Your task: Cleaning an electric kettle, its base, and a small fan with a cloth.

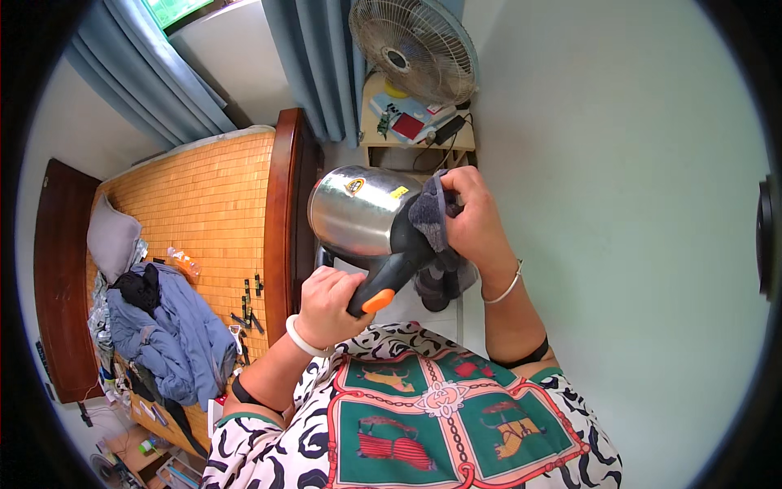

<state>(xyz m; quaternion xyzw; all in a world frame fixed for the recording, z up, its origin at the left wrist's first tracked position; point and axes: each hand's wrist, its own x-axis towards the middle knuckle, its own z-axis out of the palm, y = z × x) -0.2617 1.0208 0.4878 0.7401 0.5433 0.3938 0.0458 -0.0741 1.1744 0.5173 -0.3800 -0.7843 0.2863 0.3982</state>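
A stainless steel electric kettle (357,211) with a black lid, black handle and orange switch is held tilted on its side in front of me. My left hand (330,299) is closed around the lower end of its handle. With my right hand (476,220) I grip a dark grey cloth (429,214), which lies against the black lid end of the kettle. The fingertips of my right hand are partly hidden by the cloth. Stickers with writing are on the kettle's metal side.
To the left stands a bed with a bamboo mat (201,177), a wooden frame (284,214) and a heap of blue-grey clothes (177,342). Beyond the kettle, a small table (372,131) bears an electric fan (415,52) and small items. A pale wall (623,183) rises on the right.
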